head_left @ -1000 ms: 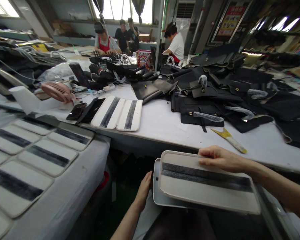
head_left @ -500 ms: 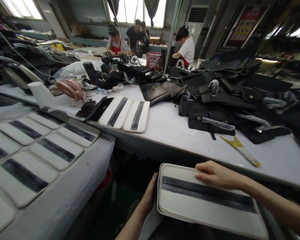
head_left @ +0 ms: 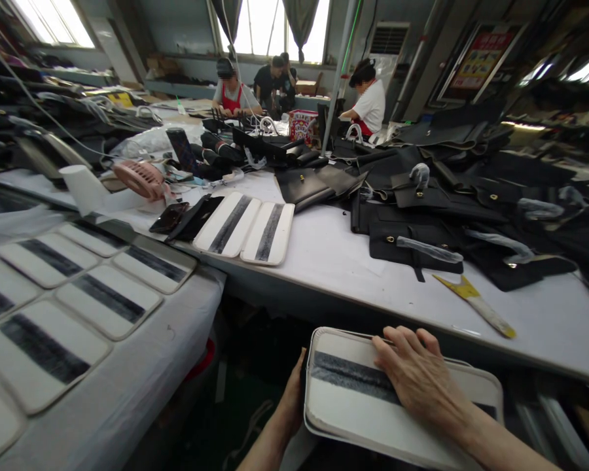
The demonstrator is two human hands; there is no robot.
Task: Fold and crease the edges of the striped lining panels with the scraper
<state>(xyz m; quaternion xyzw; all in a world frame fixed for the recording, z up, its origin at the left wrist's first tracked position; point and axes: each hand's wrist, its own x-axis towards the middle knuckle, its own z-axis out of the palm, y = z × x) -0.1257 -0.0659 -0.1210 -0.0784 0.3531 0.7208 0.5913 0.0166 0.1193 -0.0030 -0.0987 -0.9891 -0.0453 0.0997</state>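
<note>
In front of me, over the table's near edge, is a white panel (head_left: 343,409) with rounded corners and a dark strip along its middle. It looks like a bag panel, perhaps one of a stack. My left hand (head_left: 290,396) grips its left end from the side, with some fingers hidden behind it. Across the panel's upper face lies my right hand (head_left: 419,379), its fingers bent over the far rim. The panel's lower right part is covered by my right forearm.
Similar striped panels (head_left: 32,343) lie on a covered surface at left, and two more panels (head_left: 267,232) on the white table (head_left: 324,261). Black bags (head_left: 417,242), a yellow-and-white scraper-like tool (head_left: 476,304), a pink fan (head_left: 140,178) and a phone (head_left: 169,217) are there too. People work behind.
My right hand has shifted from a pinch at the far rim to lying across the panel's face, fingers over the rim. The panel's right end has moved up and inward. My left hand stays at its end.
</note>
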